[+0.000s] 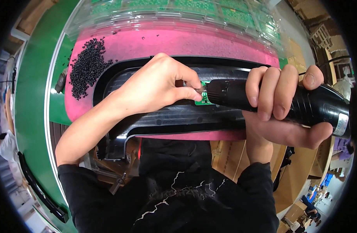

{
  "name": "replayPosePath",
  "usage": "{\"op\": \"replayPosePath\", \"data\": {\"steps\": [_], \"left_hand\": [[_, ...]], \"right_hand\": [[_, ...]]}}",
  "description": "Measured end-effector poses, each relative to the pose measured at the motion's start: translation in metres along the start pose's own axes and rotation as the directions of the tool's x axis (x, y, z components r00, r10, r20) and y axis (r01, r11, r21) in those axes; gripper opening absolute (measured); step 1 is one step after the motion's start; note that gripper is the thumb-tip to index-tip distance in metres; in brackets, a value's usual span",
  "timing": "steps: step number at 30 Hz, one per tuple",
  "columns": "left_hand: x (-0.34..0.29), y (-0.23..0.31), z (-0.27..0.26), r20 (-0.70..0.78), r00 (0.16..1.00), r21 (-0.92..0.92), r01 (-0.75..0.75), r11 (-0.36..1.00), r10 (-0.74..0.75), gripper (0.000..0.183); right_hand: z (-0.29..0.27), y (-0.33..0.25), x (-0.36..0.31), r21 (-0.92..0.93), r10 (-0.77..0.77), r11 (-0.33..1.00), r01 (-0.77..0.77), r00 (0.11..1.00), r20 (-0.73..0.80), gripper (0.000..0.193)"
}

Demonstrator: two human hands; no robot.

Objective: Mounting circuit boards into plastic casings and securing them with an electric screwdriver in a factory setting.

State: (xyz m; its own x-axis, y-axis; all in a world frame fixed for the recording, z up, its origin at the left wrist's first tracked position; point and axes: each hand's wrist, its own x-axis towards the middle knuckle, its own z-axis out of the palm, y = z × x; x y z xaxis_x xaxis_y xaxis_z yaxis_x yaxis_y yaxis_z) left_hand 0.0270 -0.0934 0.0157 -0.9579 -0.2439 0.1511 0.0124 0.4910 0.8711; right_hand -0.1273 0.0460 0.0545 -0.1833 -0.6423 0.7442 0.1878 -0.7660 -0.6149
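Pink mat has room beyond black tray's rim. Right grip wraps black screwdriver; left grip is almost closed, content unclear, at small green board.

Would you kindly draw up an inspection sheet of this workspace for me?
Surface: pink flat mat over a green tabletop.
Job's things: small green circuit board inside a large black plastic housing; black cylindrical handheld tool, its nose at the board.
Clutter: heap of tiny black parts on the mat, a few strays nearby; clear plastic trays with green boards behind.
Hands: left hand has thumb and finger at the tool's tip, anything pinched unclear; right hand grips the tool.
Cables: thin black cable beyond the right hand; its connection is hidden.
Surroundings: brown cardboard boxes, slatted wooden pallet.
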Motion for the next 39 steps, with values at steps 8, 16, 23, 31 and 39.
{"op": "replayPosePath", "data": {"steps": [8,16,23,31,39], "left_hand": [[0.003,-0.003,0.005,-0.034,0.984,0.139,-0.167,0.976,0.173,0.013],[0.001,0.002,-0.001,-0.103,0.991,0.187,-0.068,0.98,0.089,0.013],[0.002,-0.009,0.001,-0.15,0.975,0.213,-0.129,0.968,0.163,0.015],[-0.001,-0.003,-0.002,-0.108,0.994,0.297,0.015,0.955,0.018,0.019],[-0.008,-0.007,0.008,-0.115,0.989,0.346,-0.046,0.937,0.091,0.026]], "right_hand": [[-0.004,0.003,-0.002,0.03,0.19,0.981,-0.192,0.98,0.068,0.067],[0.018,-0.008,0.002,-0.369,0.383,0.833,-0.412,0.911,-0.153,0.068],[0.005,0.011,0.001,-0.211,0.247,0.95,-0.23,0.967,0.057,0.07],[0.024,0.004,0.009,-0.346,0.559,0.757,-0.554,0.824,-0.097,0.072],[0.022,0.013,0.006,-0.249,0.518,0.832,-0.496,0.855,0.028,0.07]]}}
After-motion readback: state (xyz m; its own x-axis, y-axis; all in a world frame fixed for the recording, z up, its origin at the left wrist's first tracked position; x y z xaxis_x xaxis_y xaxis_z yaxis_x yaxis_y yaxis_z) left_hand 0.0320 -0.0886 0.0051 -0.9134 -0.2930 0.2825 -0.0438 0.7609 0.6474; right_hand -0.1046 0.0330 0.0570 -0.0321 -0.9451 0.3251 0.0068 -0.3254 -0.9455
